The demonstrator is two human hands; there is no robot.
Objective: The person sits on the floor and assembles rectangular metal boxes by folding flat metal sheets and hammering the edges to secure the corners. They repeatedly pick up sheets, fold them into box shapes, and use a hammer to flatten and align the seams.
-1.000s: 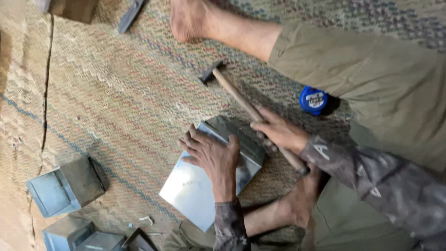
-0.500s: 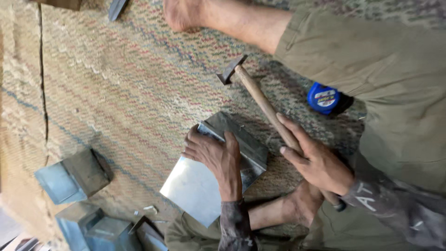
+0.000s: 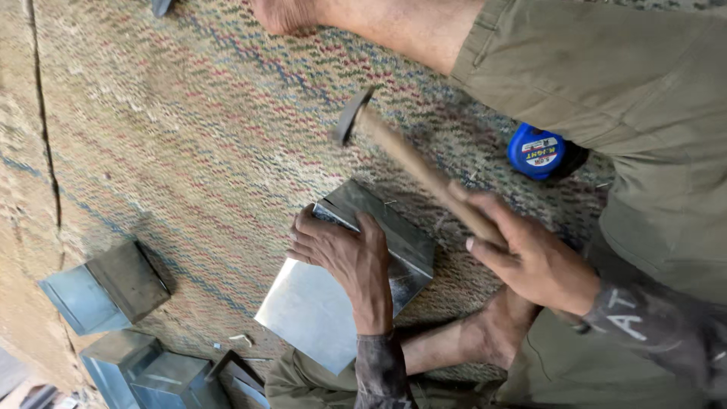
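Pressing my flat left hand (image 3: 344,261) on a folded sheet-metal piece (image 3: 341,291) on the woven mat (image 3: 189,151), my right hand (image 3: 534,261) grips a raised hammer (image 3: 409,159); finished-looking metal boxes (image 3: 106,291) wait beside, this one seemingly half formed.

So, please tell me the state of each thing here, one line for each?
Hammer: raised off the mat, held by right hand.
Metal sheet: bent, pressed flat by left hand.
Tape measure: lying closed on the mat.
Metal boxes: folded, set aside.
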